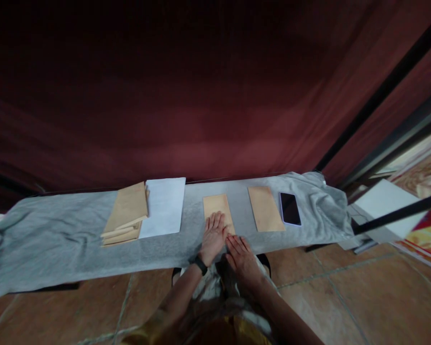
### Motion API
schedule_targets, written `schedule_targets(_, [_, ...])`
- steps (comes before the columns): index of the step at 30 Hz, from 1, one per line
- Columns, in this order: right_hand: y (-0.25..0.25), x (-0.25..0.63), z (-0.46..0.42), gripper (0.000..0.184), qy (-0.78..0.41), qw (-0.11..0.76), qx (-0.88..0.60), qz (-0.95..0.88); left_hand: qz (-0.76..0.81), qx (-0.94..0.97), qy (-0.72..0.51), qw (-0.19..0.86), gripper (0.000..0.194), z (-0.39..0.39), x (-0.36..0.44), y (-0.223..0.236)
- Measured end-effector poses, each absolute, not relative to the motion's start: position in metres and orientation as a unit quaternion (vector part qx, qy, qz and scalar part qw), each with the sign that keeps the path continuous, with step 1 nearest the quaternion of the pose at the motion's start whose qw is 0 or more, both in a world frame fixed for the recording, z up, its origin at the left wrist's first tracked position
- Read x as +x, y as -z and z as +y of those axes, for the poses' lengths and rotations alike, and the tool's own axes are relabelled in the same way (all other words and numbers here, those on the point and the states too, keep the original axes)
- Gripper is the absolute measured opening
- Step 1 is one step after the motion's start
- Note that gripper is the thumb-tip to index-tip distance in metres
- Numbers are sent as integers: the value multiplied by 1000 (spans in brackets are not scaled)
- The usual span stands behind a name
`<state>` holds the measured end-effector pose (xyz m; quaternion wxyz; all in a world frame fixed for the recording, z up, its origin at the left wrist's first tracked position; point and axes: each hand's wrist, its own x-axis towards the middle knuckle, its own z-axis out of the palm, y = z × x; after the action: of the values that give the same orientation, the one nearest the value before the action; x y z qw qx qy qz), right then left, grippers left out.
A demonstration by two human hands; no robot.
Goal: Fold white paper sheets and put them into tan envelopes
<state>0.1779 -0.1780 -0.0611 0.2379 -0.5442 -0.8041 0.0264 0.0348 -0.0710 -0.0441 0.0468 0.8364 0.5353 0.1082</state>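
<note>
A tan paper envelope (218,203) lies on the grey cloth in front of me. My left hand (214,235), with a dark band on its wrist, rests flat on its lower half with the fingers stretched out. Beside it my right hand (241,254) lies flat, its fingertips at the envelope's lower right corner. A second tan envelope (266,209) lies to the right, apart from both hands. On the left is a stack of tan envelopes (128,206), partly over some white paper sheets (168,206).
A grey cloth (64,230) covers the long narrow bench. A phone (290,209) with a dark screen lies right of the second envelope. Behind hangs a dark red curtain (215,120). A black bar (402,214) and a white box (386,203) stand at the right.
</note>
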Motion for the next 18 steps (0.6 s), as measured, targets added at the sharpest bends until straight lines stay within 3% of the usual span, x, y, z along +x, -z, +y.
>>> schedule_targets(12, [50, 177, -179, 53, -50, 233, -551, -799, 555, 819, -105, 97, 61, 0, 63, 44])
schedule_targets(18, [53, 179, -177, 54, -60, 230, -546, -804, 537, 822, -146, 118, 39, 14, 66, 34])
